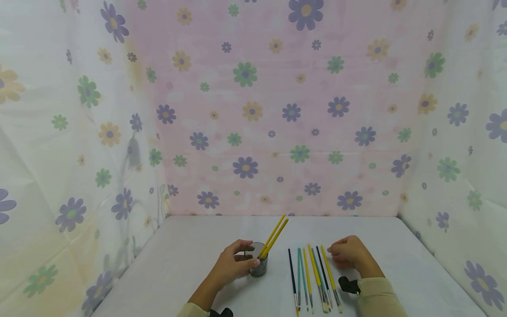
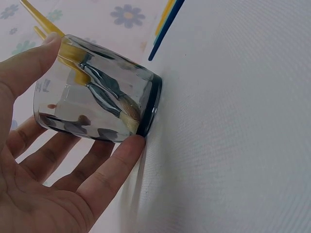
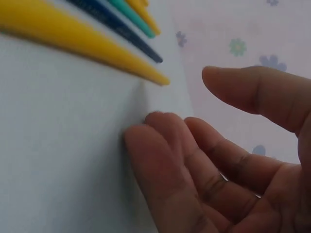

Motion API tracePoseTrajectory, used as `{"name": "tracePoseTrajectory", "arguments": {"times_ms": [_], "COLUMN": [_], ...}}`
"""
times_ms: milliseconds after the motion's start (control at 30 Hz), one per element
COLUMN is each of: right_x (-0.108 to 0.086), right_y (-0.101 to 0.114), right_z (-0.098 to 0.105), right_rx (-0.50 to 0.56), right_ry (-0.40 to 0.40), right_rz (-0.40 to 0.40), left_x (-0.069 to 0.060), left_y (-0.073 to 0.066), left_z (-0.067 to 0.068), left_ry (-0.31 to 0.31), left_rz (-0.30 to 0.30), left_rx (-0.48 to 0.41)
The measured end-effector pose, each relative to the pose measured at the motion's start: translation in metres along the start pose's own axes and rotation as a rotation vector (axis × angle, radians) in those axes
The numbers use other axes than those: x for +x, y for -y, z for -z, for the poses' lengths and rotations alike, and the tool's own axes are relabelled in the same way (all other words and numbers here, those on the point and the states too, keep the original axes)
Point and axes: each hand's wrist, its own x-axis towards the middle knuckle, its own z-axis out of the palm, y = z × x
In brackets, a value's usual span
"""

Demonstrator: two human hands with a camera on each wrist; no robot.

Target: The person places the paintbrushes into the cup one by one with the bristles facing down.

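A clear grey glass (image 1: 259,269) stands on the white table, and my left hand (image 1: 229,266) grips it from the left. In the left wrist view the thumb is near the rim of the glass (image 2: 63,104) and the fingers curve round its side. Two yellow-handled paintbrushes (image 1: 276,237) lean inside, bristles down. To the right lies a row of paintbrushes (image 1: 310,264) with yellow, teal and dark blue handles. My right hand (image 1: 350,253) is beside the handle tip of the rightmost yellow paintbrush (image 1: 328,268). In the right wrist view its fingers (image 3: 158,162) are loosely bent, holding nothing.
The white table (image 1: 190,237) has a flower-patterned cloth (image 1: 273,176) behind it and more on both sides. Dark wrist straps or camera mounts (image 1: 348,285) show at both cuffs.
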Motion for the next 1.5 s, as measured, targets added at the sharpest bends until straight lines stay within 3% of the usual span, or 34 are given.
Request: {"name": "tracePoseTrajectory", "arguments": {"times_ms": [367, 800, 1067, 1267, 1500], "right_x": [-0.005, -0.008, -0.009, -0.006, 0.002], "right_y": [-0.001, 0.004, 0.004, 0.002, -0.007], "right_z": [-0.006, -0.017, -0.018, -0.015, -0.011], "right_rx": [-0.089, -0.234, -0.233, -0.159, -0.1], "right_ry": [0.059, 0.011, -0.002, 0.016, 0.009], "right_rz": [0.022, 0.027, 0.016, -0.027, -0.007], "left_x": [0.0, 0.001, 0.001, 0.001, 0.002], "left_y": [0.0, 0.003, 0.002, 0.004, 0.005], "left_z": [0.0, -0.001, -0.001, 0.0, 0.001], "left_ry": [-0.001, 0.0, -0.002, 0.007, 0.011], "left_rz": [0.007, 0.005, 0.006, 0.005, 0.008], "left_rx": [-0.008, -0.016, -0.01, -0.026, -0.029]}}
